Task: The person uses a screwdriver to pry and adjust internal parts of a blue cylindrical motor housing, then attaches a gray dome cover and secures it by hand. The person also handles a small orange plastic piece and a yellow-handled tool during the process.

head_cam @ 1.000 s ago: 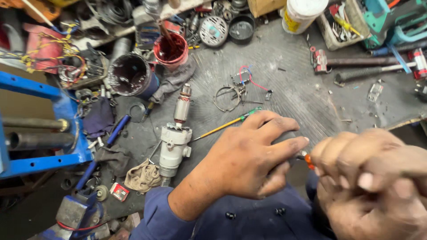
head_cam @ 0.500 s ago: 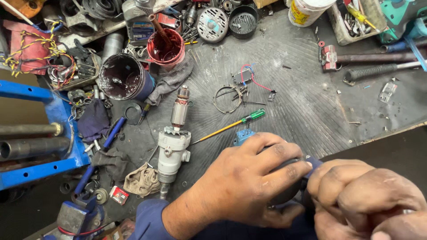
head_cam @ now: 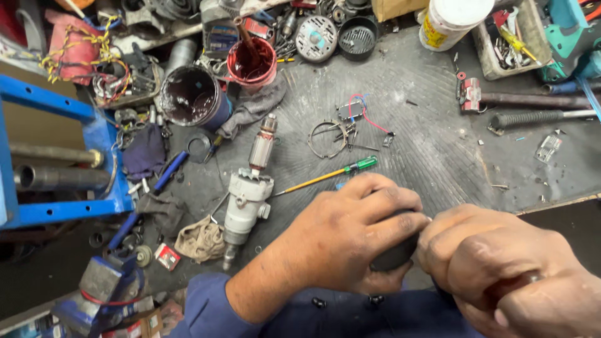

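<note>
- While the left hand [head_cam: 350, 235] wraps its fingers tightly over a dark rounded part [head_cam: 394, 253], that part sits low in the head view, just above the person's blue clothing and at the near edge of the workbench [head_cam: 426, 125].
- Touching the left fingertips, the right hand [head_cam: 501, 269] is curled closed against the same part; what its fingers pinch is hidden, so I cannot tell.
- Beyond the left hand lies a screwdriver [head_cam: 332, 175] with a yellow shaft and green handle, and left of it a grey motor armature [head_cam: 249, 194].
- Farther back stand a dark pot [head_cam: 191, 97] and a red cup [head_cam: 251, 62].
- At the top right edge sits a white round container [head_cam: 452, 22] with a yellow label.
- Near the bottom left lies a small red-and-white packet [head_cam: 166, 255].
</note>
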